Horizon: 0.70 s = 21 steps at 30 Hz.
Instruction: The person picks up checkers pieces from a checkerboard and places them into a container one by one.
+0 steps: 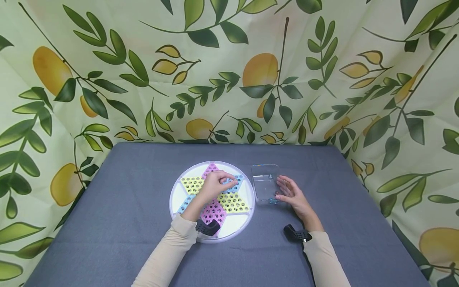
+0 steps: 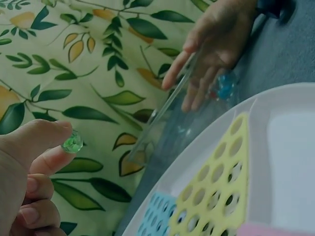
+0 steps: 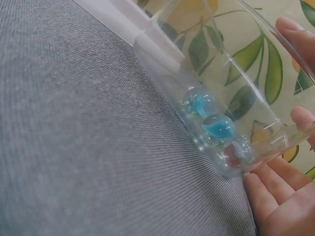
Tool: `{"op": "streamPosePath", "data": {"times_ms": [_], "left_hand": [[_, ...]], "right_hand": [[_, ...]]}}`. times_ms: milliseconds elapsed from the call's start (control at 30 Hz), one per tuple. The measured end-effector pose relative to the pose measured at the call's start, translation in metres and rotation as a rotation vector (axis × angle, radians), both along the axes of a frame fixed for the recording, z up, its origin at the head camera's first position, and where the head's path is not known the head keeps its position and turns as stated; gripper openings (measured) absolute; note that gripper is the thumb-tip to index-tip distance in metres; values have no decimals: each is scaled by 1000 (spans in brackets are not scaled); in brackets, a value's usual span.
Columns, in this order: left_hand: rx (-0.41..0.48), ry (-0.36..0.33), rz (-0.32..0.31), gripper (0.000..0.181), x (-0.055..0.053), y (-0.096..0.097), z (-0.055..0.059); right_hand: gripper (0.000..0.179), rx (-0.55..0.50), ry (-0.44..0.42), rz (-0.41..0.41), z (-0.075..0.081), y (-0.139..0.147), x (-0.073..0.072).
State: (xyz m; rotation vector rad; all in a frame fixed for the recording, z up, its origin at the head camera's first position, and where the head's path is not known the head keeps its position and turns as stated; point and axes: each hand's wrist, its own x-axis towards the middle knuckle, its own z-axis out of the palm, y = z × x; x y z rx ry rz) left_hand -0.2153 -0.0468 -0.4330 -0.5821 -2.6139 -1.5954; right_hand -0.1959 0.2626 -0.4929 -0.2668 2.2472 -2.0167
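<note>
My left hand (image 1: 215,185) hovers over the round white Chinese checkers board (image 1: 238,221). Between its thumb and forefinger it pinches a green glass marble (image 2: 72,141). The board's star has pink, yellow and blue points dotted with holes. On the right, a clear rectangular container (image 1: 264,184) stands beside the board. My right hand (image 1: 291,195) holds this container at its right end, fingers and thumb spread about the near right corner. Blue-swirled marbles (image 3: 218,127) and a reddish marble (image 3: 233,154) lie together in the container's bottom corner.
A grey cloth (image 1: 118,223) covers the table under board and container. Behind the table's far edge hangs a leaf-patterned curtain (image 1: 222,99), which also runs along both sides. A black wrist camera (image 1: 297,233) sits at the right sleeve.
</note>
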Motion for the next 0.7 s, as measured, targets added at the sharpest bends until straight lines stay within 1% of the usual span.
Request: {"op": "streamPosePath", "data": {"times_ms": [133, 300, 500, 700], "left_hand": [[14, 0, -14, 18, 1, 7, -2], [3, 5, -28, 19, 2, 14, -8], [15, -15, -51, 21, 4, 28, -12], [21, -24, -69, 21, 3, 49, -15]], "right_hand": [[79, 33, -10, -9, 1, -1, 0], [78, 49, -14, -6, 2, -2, 1], [79, 41, -17, -5, 2, -3, 1], [80, 18, -16, -14, 1, -3, 1]]}}
